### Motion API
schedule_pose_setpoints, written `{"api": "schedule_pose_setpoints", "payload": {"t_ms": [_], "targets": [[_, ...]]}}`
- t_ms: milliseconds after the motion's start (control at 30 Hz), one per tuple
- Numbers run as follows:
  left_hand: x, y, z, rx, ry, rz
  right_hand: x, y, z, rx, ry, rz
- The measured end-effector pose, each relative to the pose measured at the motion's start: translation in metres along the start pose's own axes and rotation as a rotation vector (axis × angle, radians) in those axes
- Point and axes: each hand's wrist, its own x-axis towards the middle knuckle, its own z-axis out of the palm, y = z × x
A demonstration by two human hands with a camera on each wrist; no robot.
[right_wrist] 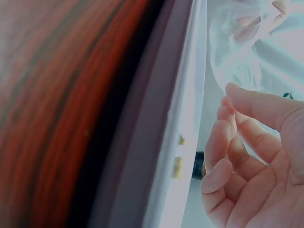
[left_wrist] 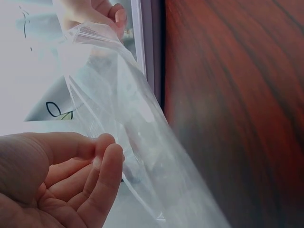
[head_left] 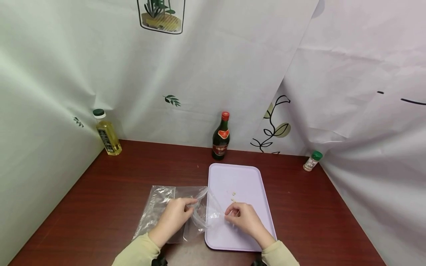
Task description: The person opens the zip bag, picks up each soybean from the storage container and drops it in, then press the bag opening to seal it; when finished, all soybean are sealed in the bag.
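A clear plastic bag lies on the table, its mouth drawn out to the right over a pale lilac tray. My left hand pinches one side of the mouth between thumb and fingertips. At the other side, above the tray, my right hand pinches the bag's edge with thumb and index finger. The left wrist view shows the film stretched between both hands. Several small pale yellowish pieces rest on the tray, just beyond the right hand; the hand partly hides them in the head view.
Behind the tray stands a dark green bottle with a red cap. An oil bottle is at the back left corner, and a small green-capped shaker at the back right. White printed cloth walls in the dark red table.
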Motion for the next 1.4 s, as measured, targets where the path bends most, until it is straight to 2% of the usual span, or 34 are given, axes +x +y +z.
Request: {"api": "schedule_pose_setpoints", "payload": {"t_ms": [300, 667, 1400], "targets": [[-0.001, -0.001, 0.002, -0.005, -0.001, 0.002, -0.003, 0.012, -0.007, -0.007, 0.005, 0.031], [-0.001, -0.003, 0.000, -0.009, 0.010, -0.015, -0.009, 0.031, -0.017, 0.001, -0.006, 0.115], [-0.002, -0.004, 0.002, -0.003, 0.005, -0.011, -0.008, 0.034, -0.019, -0.078, -0.030, 0.120]]}}
